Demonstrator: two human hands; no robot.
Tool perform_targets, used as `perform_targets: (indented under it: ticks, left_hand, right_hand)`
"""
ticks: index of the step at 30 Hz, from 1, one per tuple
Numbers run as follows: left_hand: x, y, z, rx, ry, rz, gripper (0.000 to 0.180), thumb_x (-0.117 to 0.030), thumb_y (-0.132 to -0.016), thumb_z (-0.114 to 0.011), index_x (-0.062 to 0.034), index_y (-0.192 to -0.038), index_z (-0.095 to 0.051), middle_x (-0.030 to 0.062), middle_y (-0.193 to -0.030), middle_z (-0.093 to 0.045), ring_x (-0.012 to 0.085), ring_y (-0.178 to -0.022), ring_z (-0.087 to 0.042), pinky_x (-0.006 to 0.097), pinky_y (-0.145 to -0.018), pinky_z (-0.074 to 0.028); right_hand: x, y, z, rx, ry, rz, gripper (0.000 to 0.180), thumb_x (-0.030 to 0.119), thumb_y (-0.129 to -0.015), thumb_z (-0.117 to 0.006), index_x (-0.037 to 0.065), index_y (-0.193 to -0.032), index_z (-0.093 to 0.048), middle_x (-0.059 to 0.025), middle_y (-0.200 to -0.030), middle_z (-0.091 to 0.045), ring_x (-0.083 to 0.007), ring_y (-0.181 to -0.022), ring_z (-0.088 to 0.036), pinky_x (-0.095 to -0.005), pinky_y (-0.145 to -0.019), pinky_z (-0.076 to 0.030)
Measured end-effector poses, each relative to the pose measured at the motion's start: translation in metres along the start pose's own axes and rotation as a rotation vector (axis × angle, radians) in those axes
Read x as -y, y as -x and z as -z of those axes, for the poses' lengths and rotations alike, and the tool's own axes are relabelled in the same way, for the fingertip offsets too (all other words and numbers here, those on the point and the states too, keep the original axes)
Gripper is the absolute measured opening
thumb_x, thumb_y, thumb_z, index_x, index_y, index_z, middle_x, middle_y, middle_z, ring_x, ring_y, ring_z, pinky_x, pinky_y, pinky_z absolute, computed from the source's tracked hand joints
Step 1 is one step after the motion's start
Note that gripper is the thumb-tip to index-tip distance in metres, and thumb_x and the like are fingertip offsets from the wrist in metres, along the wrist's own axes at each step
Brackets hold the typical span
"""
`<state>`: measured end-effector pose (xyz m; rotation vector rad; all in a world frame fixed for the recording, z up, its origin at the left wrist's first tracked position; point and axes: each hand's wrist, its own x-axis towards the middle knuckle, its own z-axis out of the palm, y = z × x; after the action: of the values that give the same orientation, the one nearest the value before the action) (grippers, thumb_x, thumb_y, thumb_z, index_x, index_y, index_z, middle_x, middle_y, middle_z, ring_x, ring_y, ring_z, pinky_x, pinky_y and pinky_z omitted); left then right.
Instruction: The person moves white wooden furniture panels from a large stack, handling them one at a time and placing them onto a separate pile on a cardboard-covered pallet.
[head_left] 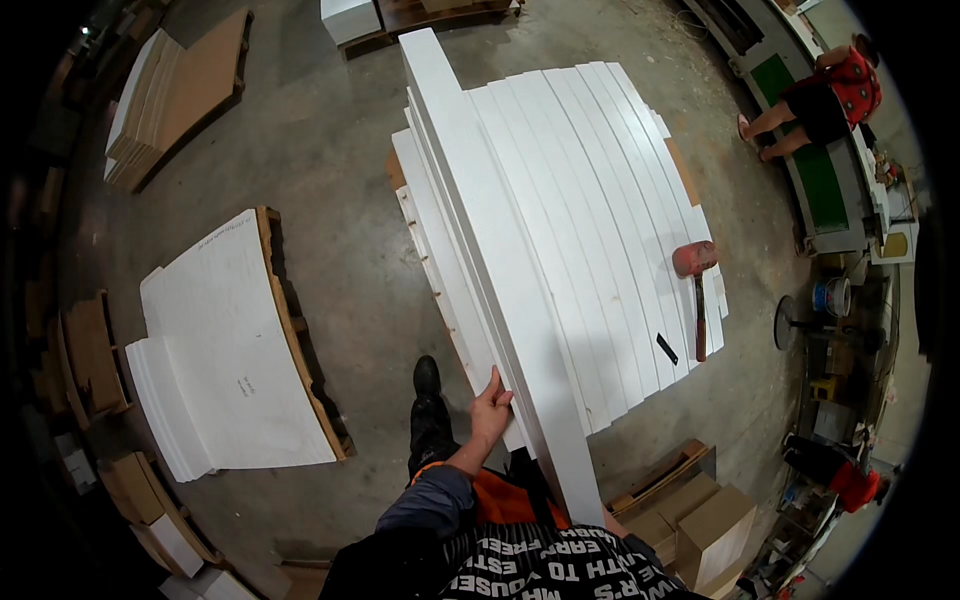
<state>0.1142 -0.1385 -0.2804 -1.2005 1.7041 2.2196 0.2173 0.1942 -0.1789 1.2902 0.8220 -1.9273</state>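
A long white board (505, 260) lies lengthwise over a stack of white panels (590, 230), its near end reaching my body. My left hand (489, 411) is closed on the left edge of the white boards beside it, thumb pointing away from me. Only a sliver of my right hand (612, 524) shows at the right side of the board's near end, its fingers hidden. On the panels to the right rests a mallet (695, 259) with a red head and dark handle. A small flat black tool, perhaps a utility knife (667, 348), lies left of the handle.
To the left, a pallet (285, 310) carries wide white panels (235, 370). Brown boards (195, 90) are stacked at far left. Cardboard boxes (715, 535) sit at near right. One person (835, 90) stands by a green-topped bench at far right, another (840, 475) at lower right.
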Motion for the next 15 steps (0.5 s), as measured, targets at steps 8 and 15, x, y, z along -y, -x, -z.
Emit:
perform_targets:
  ticks: [8,15]
  left_hand:
    - [-0.006,0.002,-0.004,-0.025,-0.047,-0.024,0.060,-0.002,-0.084,-0.056,-0.0178,-0.138,-0.034,0.0075,-0.089,-0.064,0.0101,-0.080,-0.055,0.022,-0.077,-0.043]
    - [-0.006,0.003,0.000,-0.026,-0.063,-0.012,0.060,-0.002,-0.083,-0.055,-0.0175,-0.138,-0.034,0.0080,-0.091,-0.065,0.0110,-0.080,-0.056,0.022,-0.076,-0.044]
  right_hand:
    - [-0.001,-0.004,-0.011,0.007,0.032,-0.014,0.041,0.038,-0.092,-0.042,0.006,-0.114,-0.052,-0.0073,-0.114,-0.056,-0.0249,-0.104,-0.051,-0.0404,-0.089,-0.042]
    - [-0.005,-0.009,-0.024,0.018,0.054,-0.028,0.041,0.039,-0.093,-0.041,0.005,-0.115,-0.051,-0.0073,-0.114,-0.056,-0.0251,-0.103,-0.052,-0.0404,-0.088,-0.043]
